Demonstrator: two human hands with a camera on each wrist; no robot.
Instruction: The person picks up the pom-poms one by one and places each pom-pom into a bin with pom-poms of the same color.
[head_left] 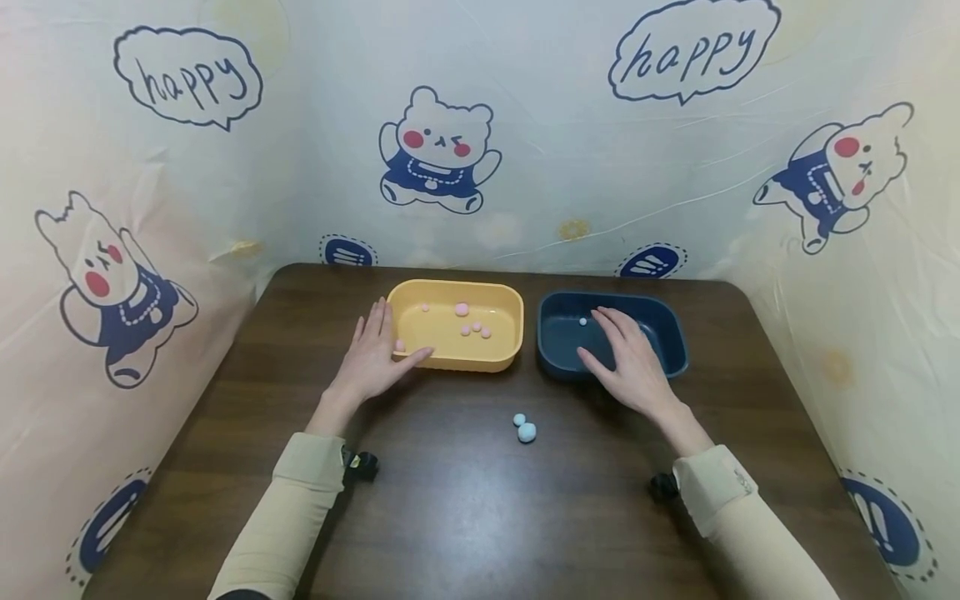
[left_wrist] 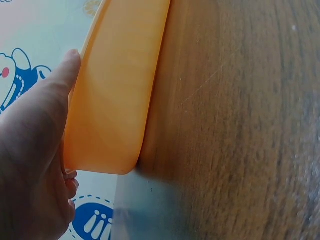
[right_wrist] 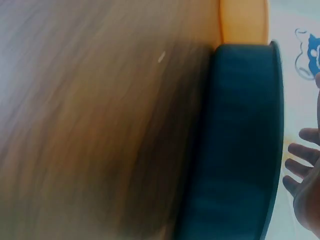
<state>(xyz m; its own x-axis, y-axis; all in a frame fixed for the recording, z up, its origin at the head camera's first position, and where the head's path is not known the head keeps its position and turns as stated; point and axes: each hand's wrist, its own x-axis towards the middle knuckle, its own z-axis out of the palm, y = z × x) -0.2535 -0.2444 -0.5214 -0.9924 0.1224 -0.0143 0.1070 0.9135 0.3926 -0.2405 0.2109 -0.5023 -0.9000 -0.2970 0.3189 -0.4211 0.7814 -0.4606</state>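
My left hand [head_left: 367, 358] rests along the left end of a yellow plastic tub [head_left: 465, 365], fingers straight beside it and thumb at the front rim. Several small pink balls [head_left: 462, 309] lie inside the tub. Over the right part of a dark blue tub [head_left: 558, 364] hovers my right hand [head_left: 633, 367], its fingers spread and nothing held in them. One tiny pale ball [head_left: 582, 322] sits inside the blue tub. In the right wrist view the fingers show beyond the blue tub's wall [right_wrist: 235, 135].
Two light blue balls, a larger one [head_left: 527, 432] and a smaller one [head_left: 519, 419], lie close together on the dark wooden table [head_left: 450, 517] in front of the tubs. A printed cloth [head_left: 525, 192] hangs behind the table and along both sides.
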